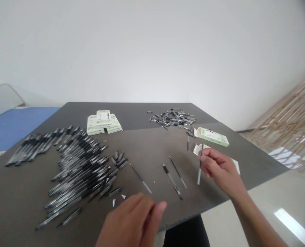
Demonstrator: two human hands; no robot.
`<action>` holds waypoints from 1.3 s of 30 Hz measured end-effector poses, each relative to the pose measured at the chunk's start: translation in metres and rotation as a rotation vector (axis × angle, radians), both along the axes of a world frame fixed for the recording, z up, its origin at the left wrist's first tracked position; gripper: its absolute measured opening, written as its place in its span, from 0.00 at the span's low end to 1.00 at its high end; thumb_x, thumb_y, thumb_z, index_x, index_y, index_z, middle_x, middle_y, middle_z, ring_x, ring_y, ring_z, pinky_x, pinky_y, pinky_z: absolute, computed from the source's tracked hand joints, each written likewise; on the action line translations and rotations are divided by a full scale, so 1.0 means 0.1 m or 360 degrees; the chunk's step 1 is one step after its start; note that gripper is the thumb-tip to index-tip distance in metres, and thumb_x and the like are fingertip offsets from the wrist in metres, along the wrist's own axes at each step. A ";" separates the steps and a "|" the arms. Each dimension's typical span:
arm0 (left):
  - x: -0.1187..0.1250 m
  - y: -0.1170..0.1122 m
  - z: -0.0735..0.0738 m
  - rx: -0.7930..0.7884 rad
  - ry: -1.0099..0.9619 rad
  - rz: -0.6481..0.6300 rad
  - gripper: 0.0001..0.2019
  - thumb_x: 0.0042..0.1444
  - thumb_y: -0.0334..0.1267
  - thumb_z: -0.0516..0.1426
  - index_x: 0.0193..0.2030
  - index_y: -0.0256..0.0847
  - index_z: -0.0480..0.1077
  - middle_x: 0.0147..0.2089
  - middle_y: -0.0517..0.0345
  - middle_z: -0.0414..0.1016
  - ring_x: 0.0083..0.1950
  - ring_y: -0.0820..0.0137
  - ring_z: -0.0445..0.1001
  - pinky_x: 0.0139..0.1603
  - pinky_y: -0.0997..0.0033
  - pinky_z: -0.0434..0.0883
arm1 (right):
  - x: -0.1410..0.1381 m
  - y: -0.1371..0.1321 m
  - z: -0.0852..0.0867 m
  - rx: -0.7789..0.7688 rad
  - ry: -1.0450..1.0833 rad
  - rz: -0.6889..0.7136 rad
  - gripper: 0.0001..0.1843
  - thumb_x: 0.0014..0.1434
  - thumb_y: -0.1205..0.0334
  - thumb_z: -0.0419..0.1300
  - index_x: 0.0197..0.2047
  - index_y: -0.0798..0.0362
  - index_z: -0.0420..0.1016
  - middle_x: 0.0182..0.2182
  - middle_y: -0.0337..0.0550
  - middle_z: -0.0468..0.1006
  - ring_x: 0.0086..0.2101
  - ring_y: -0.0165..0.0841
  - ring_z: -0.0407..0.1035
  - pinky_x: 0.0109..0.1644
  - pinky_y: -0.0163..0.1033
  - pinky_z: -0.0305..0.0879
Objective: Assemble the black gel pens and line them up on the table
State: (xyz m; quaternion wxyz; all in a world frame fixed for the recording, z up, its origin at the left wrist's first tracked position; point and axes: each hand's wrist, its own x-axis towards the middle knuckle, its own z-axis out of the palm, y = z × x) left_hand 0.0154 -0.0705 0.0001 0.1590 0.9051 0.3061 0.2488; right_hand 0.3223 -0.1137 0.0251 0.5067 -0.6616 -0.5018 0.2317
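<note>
My right hand (218,168) pinches a thin pen refill (200,164) upright above the dark table (147,144), near an open green-and-white box (211,136). Low at the front edge, my left hand (133,223) has its fingers curled together; whether anything is in them is hidden. A pen barrel (172,180) and two loose refills (178,172) (140,177) lie on the table between the hands.
A large heap of black pens (76,164) covers the table's left side. A stack of green-and-white boxes (103,122) sits at the back. A pile of small pen parts (173,117) lies back right. Loose caps and tips (118,161) are scattered mid-table.
</note>
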 end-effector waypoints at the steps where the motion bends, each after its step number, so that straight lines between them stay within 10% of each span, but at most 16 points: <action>1: 0.27 -0.01 0.02 -0.0138 0.0195 0.0006 0.19 0.75 0.45 0.52 0.32 0.47 0.73 0.30 0.54 0.80 0.31 0.62 0.83 0.28 0.65 0.74 | 0.02 -0.07 -0.08 0.0034 0.0049 -0.0040 0.15 0.67 0.51 0.62 0.32 0.49 0.70 0.14 0.29 0.66 0.16 0.28 0.58 0.24 0.35 0.55; 5: 1.06 0.07 0.08 -0.0469 0.0825 0.0142 0.20 0.77 0.44 0.49 0.48 0.39 0.81 0.46 0.42 0.88 0.47 0.47 0.87 0.43 0.53 0.81 | 0.03 -0.29 -0.35 0.0105 0.0169 -0.0203 0.18 0.70 0.46 0.61 0.33 0.49 0.72 0.15 0.30 0.64 0.15 0.28 0.57 0.23 0.35 0.55; 10: 1.32 0.17 0.06 -0.0458 0.0953 0.0309 0.22 0.73 0.50 0.56 0.48 0.33 0.83 0.44 0.32 0.87 0.49 0.43 0.87 0.46 0.51 0.81 | 0.02 -0.47 -0.55 0.0106 0.0333 -0.0203 0.20 0.69 0.41 0.61 0.35 0.49 0.75 0.15 0.30 0.63 0.14 0.29 0.55 0.21 0.35 0.51; 23: 1.19 0.35 0.18 -0.0447 0.0646 0.0297 0.15 0.64 0.37 0.56 0.25 0.43 0.75 0.23 0.58 0.78 0.25 0.66 0.77 0.26 0.70 0.62 | 0.16 -0.51 -0.42 0.0001 0.0417 0.0026 0.22 0.68 0.41 0.63 0.33 0.50 0.75 0.16 0.29 0.61 0.17 0.28 0.56 0.24 0.34 0.54; 32: 0.71 0.68 0.28 0.0279 0.0049 -0.0073 0.13 0.70 0.36 0.53 0.33 0.41 0.71 0.29 0.61 0.71 0.26 0.71 0.69 0.29 0.71 0.62 | 0.03 0.38 0.13 0.0555 0.0477 0.0145 0.16 0.70 0.46 0.62 0.36 0.50 0.72 0.19 0.34 0.76 0.16 0.26 0.59 0.19 0.30 0.58; 39: 0.53 0.93 0.17 0.0651 -0.0192 -0.0183 0.05 0.71 0.31 0.58 0.45 0.41 0.76 0.44 0.55 0.83 0.41 0.66 0.81 0.42 0.70 0.73 | -0.37 0.79 0.23 0.1067 0.0567 0.0357 0.11 0.74 0.51 0.62 0.41 0.47 0.71 0.28 0.35 0.82 0.19 0.26 0.72 0.17 0.27 0.60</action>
